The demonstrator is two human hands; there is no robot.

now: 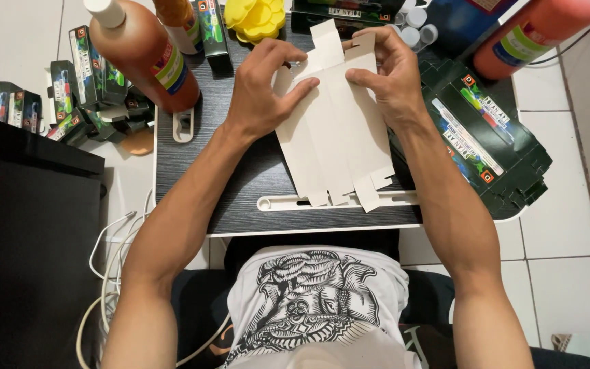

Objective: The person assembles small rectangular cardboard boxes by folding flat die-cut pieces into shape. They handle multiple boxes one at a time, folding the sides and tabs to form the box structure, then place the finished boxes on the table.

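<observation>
Containers first: two orange bottles standing off the grip — large bottle point(146, 58) with a white cap up-left of the left hand, second orange bottle point(537, 31) lying tilted up-right of the right hand. Contents can't be told beyond the orange colour. Small clear vials point(418, 31) with pale caps sitting just above the right hand. Yellow moulded piece point(255, 17) above the left hand. Folded dark green cartons point(76, 89) piling up well left of the grip, off the dark lap table point(240, 184).

Flat white carton blank point(332, 133), unfolded, plain side up, lying on the table between and under both hands, its lower tabs reaching toward the body, upper tabs poking out above the fingers.

Left hand point(261, 85): palm down, fingers curled, thumb and fingertips pinching down on the blank's upper left edge. Right hand point(387, 75): palm down, fingers bent, clamping the blank's upper right panel, thumb pressing on the centre fold. Both forearms angling inward from the torso.

Stack of flat printed green blanks point(486, 143) lying just right of the right wrist.
</observation>
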